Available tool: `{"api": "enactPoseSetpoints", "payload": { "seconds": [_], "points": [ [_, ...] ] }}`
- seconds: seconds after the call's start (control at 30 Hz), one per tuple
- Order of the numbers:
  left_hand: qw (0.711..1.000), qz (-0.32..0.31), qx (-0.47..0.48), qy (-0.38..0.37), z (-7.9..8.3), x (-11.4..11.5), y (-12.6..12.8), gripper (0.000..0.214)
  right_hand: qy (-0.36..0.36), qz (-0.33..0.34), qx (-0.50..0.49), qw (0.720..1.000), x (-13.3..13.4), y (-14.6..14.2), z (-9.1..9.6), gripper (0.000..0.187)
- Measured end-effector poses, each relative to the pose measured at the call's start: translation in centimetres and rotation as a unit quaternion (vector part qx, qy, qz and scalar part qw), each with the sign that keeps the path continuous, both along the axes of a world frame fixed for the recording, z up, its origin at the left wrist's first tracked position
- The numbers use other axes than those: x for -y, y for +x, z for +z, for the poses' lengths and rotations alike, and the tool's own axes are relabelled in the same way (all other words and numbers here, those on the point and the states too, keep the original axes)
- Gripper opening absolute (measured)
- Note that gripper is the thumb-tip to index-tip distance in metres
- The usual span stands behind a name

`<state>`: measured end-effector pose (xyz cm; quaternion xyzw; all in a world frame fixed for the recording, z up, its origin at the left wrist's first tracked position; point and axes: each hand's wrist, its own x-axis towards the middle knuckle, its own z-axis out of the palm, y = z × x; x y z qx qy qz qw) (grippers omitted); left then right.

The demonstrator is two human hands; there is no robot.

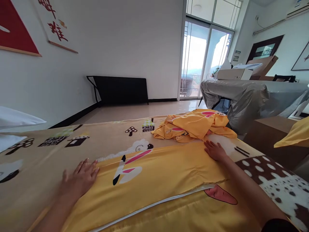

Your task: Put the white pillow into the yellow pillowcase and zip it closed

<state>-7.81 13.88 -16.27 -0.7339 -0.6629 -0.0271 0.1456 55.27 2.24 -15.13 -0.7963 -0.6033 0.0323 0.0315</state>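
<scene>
A yellow bedding cloth (164, 170) with a printed rabbit ear or face motif and a pink carrot-like shape lies spread over the bed in front of me. A thin white strip (154, 205) runs across its near part; whether this is a zip or an edge, I cannot tell. My left hand (80, 177) rests flat, fingers spread, at the cloth's left edge. At its far right corner lies my right hand (216, 150), fingers stretched out, palm down. Just beyond that hand is a crumpled heap of matching yellow cloth (193, 125).
A beige patterned blanket (108, 135) covers the bed. White pillows (16, 117) sit at the left. On the right stand a cardboard box (270, 132), a yellow cloth corner (294, 133) and a plastic-covered table (241, 93) with boxes. A black folded frame (120, 90) leans against the wall.
</scene>
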Motion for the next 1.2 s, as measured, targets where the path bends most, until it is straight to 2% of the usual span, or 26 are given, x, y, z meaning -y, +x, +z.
{"api": "enactPoseSetpoints", "payload": {
  "seconds": [0.1, 0.17, 0.2, 0.27, 0.33, 0.37, 0.43, 0.5, 0.57, 0.63, 0.73, 0.77, 0.83, 0.87, 0.93, 0.97, 1.03, 1.1, 1.17, 1.2],
  "points": [
    [0.993, -0.095, -0.044, 0.052, 3.5, 1.6, 6.1, 0.061, 0.037, 0.009, -0.004, 0.999, -1.1, -4.9, 1.9, 0.048],
    [0.993, -0.116, 0.010, 0.006, 4.9, 3.0, 11.8, 0.057, 0.062, 0.055, -0.023, 0.996, -2.2, -10.4, 2.4, 0.046],
    [0.988, -0.139, 0.055, -0.041, 5.0, 3.7, 14.8, 0.057, 0.067, 0.088, -0.038, 0.993, -2.7, -13.4, 2.3, 0.047],
    [0.975, -0.191, 0.072, -0.090, 4.1, 4.9, 20.2, 0.055, 0.070, 0.162, -0.070, 0.982, -3.1, -18.8, 1.5, 0.046],
    [0.969, -0.203, 0.088, -0.114, 2.4, 5.9, 23.6, 0.052, 0.070, 0.210, -0.087, 0.971, -3.0, -22.2, 0.3, 0.045],
    [0.968, -0.201, 0.095, -0.117, 1.6, 6.1, 24.4, 0.052, 0.069, 0.224, -0.092, 0.968, -2.8, -22.8, -0.2, 0.047],
    [0.970, -0.185, 0.108, -0.117, 0.5, 6.2, 24.3, 0.053, 0.058, 0.234, -0.099, 0.965, -2.3, -22.1, -1.0, 0.053],
    [0.973, -0.164, 0.115, -0.115, 0.2, 5.8, 22.0, 0.055, 0.042, 0.218, -0.097, 0.970, -1.9, -19.5, -1.2, 0.058],
    [0.977, -0.137, 0.117, -0.115, 0.2, 5.3, 18.0, 0.056, 0.023, 0.179, -0.080, 0.980, -1.3, -16.0, -1.1, 0.059],
    [0.981, -0.109, 0.109, -0.116, 0.1, 5.1, 12.7, 0.057, 0.007, 0.129, -0.060, 0.990, -0.2, -12.4, -0.9, 0.059],
    [0.989, -0.093, 0.038, -0.106, -0.1, 6.0, 3.9, 0.056, -0.005, 0.056, -0.048, 0.997, 2.9, -7.3, -0.4, 0.059],
    [0.991, -0.068, 0.019, -0.116, 0.2, 6.7, 1.4, 0.055, -0.007, 0.031, -0.044, 0.999, 4.1, -5.8, -0.1, 0.059],
    [0.994, -0.011, -0.005, -0.112, 1.4, 8.4, -1.9, 0.053, -0.009, -0.011, -0.034, 0.999, 6.3, -3.6, 0.7, 0.057],
    [0.995, 0.015, -0.008, -0.094, 2.4, 9.3, -2.3, 0.052, -0.006, -0.025, -0.029, 0.999, 7.1, -3.2, 1.3, 0.056],
    [0.998, 0.028, 0.006, -0.048, 4.5, 10.8, -0.5, 0.053, 0.008, -0.027, -0.022, 0.999, 7.8, -4.0, 2.5, 0.053],
    [0.999, 0.006, 0.019, -0.031, 5.4, 11.3, 1.6, 0.055, 0.019, -0.015, -0.021, 0.999, 7.7, -5.4, 3.1, 0.052],
    [0.996, -0.051, 0.050, -0.047, 6.6, 11.8, 7.3, 0.055, 0.038, 0.033, -0.030, 0.998, 6.8, -10.2, 3.8, 0.050],
    [0.990, -0.097, 0.065, -0.073, 6.3, 12.0, 13.6, 0.054, 0.044, 0.096, -0.049, 0.993, 5.6, -16.5, 3.8, 0.049],
    [0.984, -0.123, 0.083, -0.095, 4.9, 12.4, 18.8, 0.055, 0.046, 0.143, -0.073, 0.986, 4.8, -22.5, 2.9, 0.053],
    [0.982, -0.130, 0.090, -0.106, 4.0, 12.7, 20.6, 0.054, 0.042, 0.161, -0.082, 0.983, 4.6, -24.7, 2.3, 0.055]
  ]
}}
